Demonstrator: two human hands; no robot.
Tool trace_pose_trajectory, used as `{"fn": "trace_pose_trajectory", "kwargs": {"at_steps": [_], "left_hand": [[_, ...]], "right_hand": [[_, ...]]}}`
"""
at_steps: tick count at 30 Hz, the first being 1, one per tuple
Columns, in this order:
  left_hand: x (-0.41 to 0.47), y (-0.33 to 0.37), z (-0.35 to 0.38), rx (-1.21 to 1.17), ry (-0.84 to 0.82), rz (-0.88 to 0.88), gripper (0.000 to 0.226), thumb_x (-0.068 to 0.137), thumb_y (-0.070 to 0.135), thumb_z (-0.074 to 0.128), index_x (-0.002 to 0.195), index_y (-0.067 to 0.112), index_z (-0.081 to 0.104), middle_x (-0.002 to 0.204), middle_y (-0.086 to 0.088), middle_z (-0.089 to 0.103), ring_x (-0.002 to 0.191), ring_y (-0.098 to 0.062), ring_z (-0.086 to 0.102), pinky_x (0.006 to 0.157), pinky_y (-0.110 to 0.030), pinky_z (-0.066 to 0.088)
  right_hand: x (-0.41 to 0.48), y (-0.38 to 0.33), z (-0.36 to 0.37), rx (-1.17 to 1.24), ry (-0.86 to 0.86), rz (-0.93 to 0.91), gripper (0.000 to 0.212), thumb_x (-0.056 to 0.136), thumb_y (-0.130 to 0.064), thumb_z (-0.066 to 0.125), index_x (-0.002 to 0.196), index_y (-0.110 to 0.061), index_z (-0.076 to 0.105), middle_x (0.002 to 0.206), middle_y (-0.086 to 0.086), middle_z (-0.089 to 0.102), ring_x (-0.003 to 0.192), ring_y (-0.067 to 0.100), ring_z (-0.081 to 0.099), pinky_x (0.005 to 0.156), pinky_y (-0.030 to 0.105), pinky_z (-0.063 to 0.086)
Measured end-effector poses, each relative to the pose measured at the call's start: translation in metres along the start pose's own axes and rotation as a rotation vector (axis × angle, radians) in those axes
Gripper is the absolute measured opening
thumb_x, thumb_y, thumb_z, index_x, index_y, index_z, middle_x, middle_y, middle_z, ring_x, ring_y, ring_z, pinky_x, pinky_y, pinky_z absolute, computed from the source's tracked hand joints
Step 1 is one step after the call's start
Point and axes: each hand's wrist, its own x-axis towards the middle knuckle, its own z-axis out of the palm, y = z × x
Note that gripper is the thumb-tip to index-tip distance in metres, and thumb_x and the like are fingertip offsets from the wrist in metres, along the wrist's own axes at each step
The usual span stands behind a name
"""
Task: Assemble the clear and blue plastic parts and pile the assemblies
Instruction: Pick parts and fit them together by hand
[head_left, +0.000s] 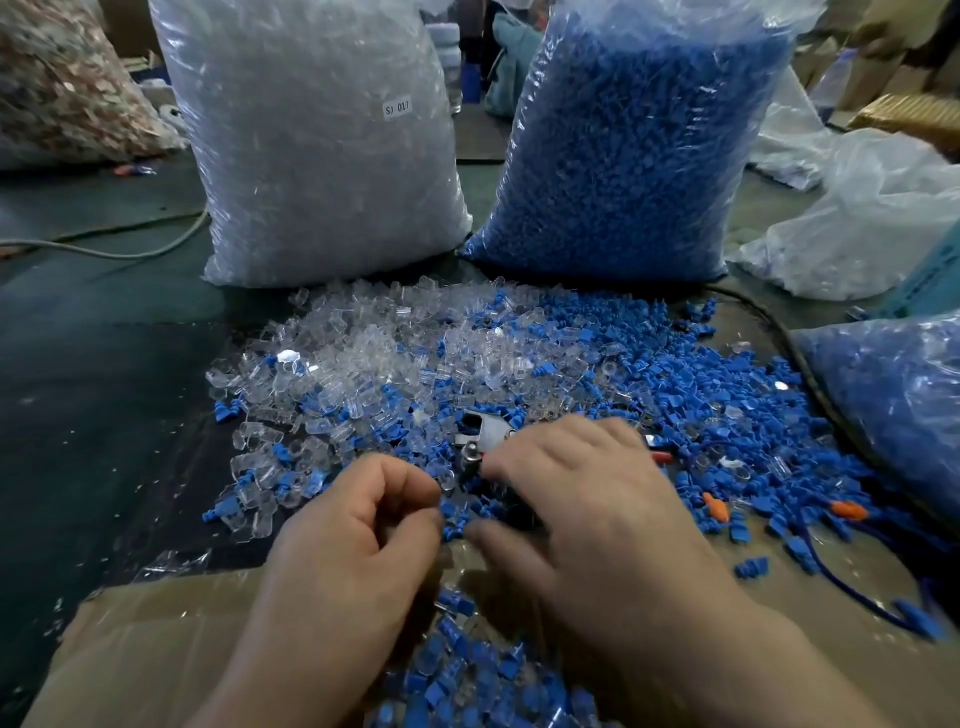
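Observation:
Loose clear parts (337, 374) and loose blue parts (701, 395) lie spread over the dark table. My left hand (358, 530) has its fingers curled and pinches a small blue part (456, 522) at its fingertips. My right hand (587, 499) is close beside it, fingers arched over a small metal tool (483, 436), with its blurred thumb at the same blue part. What the right hand holds is hidden. A pile of blue-and-clear assemblies (467, 675) lies on cardboard (156, 623) below my hands.
A big bag of clear parts (311, 156) and a big bag of blue parts (639, 145) stand behind the spread. Another blue-filled bag (893, 395) lies at the right. A few orange parts (847, 512) sit right of my hand. A cable (130, 249) runs at the left.

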Motion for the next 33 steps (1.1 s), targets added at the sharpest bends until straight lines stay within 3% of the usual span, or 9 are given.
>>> {"fn": "trace_pose_trajectory", "kwargs": {"at_steps": [4, 7, 10, 15, 17, 22, 25, 27, 33], "left_hand": [[-0.003, 0.004, 0.001, 0.005, -0.028, 0.092, 0.025, 0.083, 0.028, 0.068, 0.092, 0.051, 0.065, 0.07, 0.009, 0.072, 0.056, -0.011, 0.065, 0.051, -0.018, 0.052], [-0.006, 0.011, -0.002, -0.055, -0.05, 0.128, 0.015, 0.08, 0.049, 0.062, 0.094, 0.053, 0.065, 0.073, 0.012, 0.072, 0.066, -0.008, 0.068, 0.058, -0.011, 0.051], [-0.005, 0.011, -0.007, -0.095, -0.006, 0.122, 0.037, 0.066, 0.068, 0.047, 0.091, 0.048, 0.066, 0.072, 0.008, 0.071, 0.066, -0.008, 0.066, 0.06, -0.013, 0.05], [-0.002, 0.009, -0.011, -0.123, -0.093, 0.125, 0.044, 0.073, 0.069, 0.047, 0.076, 0.028, 0.063, 0.052, 0.004, 0.054, 0.045, -0.002, 0.045, 0.044, -0.018, 0.04], [-0.002, 0.009, -0.011, -0.211, -0.124, 0.144, 0.039, 0.083, 0.069, 0.053, 0.08, 0.032, 0.066, 0.052, 0.005, 0.054, 0.044, -0.005, 0.044, 0.041, -0.019, 0.037], [-0.004, 0.01, -0.015, -0.057, -0.227, 0.368, 0.021, 0.078, 0.06, 0.06, 0.092, 0.045, 0.066, 0.073, 0.011, 0.068, 0.059, -0.005, 0.062, 0.051, -0.015, 0.047], [-0.002, 0.009, -0.023, 0.106, -0.239, 0.389, 0.018, 0.079, 0.057, 0.063, 0.092, 0.045, 0.066, 0.082, 0.015, 0.07, 0.071, -0.009, 0.067, 0.057, -0.012, 0.049], [0.002, 0.004, -0.028, 0.223, -0.233, 0.372, 0.009, 0.083, 0.05, 0.067, 0.09, 0.044, 0.066, 0.087, 0.023, 0.069, 0.08, -0.002, 0.066, 0.068, -0.008, 0.048], [0.003, -0.002, -0.027, 0.445, -0.375, 0.413, 0.021, 0.079, 0.056, 0.064, 0.097, 0.046, 0.062, 0.095, 0.029, 0.065, 0.085, 0.005, 0.063, 0.071, -0.016, 0.049]], "right_hand": [[-0.001, -0.009, 0.006, 0.01, -0.016, -0.12, 0.027, 0.097, -0.04, 0.041, 0.092, -0.026, 0.063, 0.086, -0.008, 0.061, 0.079, 0.017, 0.056, 0.075, 0.035, 0.042], [-0.001, -0.007, 0.003, 0.042, 0.037, -0.097, 0.026, 0.096, -0.034, 0.039, 0.09, -0.024, 0.062, 0.082, -0.007, 0.06, 0.075, 0.017, 0.055, 0.07, 0.031, 0.034], [-0.003, -0.008, 0.003, 0.068, 0.068, -0.13, 0.027, 0.096, -0.032, 0.039, 0.091, -0.021, 0.064, 0.085, -0.005, 0.06, 0.078, 0.017, 0.054, 0.072, 0.033, 0.039], [-0.002, -0.015, 0.003, 0.109, 0.159, -0.189, 0.027, 0.099, -0.029, 0.041, 0.082, -0.016, 0.059, 0.079, -0.003, 0.054, 0.074, 0.017, 0.047, 0.069, 0.038, 0.042], [-0.003, -0.018, 0.002, 0.24, 0.11, -0.094, 0.03, 0.098, -0.036, 0.039, 0.076, -0.021, 0.052, 0.072, -0.009, 0.049, 0.069, 0.011, 0.044, 0.065, 0.035, 0.041], [-0.005, -0.016, -0.011, 1.032, -0.285, 0.42, 0.025, 0.077, -0.037, 0.047, 0.062, -0.019, 0.054, 0.056, -0.009, 0.047, 0.054, 0.007, 0.044, 0.055, 0.035, 0.035], [-0.005, -0.008, -0.012, 0.646, -0.321, 0.315, 0.03, 0.086, -0.04, 0.047, 0.074, -0.014, 0.055, 0.06, -0.01, 0.055, 0.054, 0.004, 0.049, 0.055, 0.034, 0.042], [-0.008, -0.005, -0.01, 0.328, -0.261, 0.204, 0.025, 0.091, -0.045, 0.044, 0.081, -0.025, 0.056, 0.071, -0.012, 0.06, 0.063, 0.003, 0.053, 0.058, 0.031, 0.046], [-0.013, -0.011, -0.003, 0.103, -0.333, -0.037, 0.016, 0.093, -0.043, 0.039, 0.091, -0.03, 0.048, 0.094, -0.008, 0.057, 0.085, 0.018, 0.056, 0.07, 0.036, 0.047]]}}
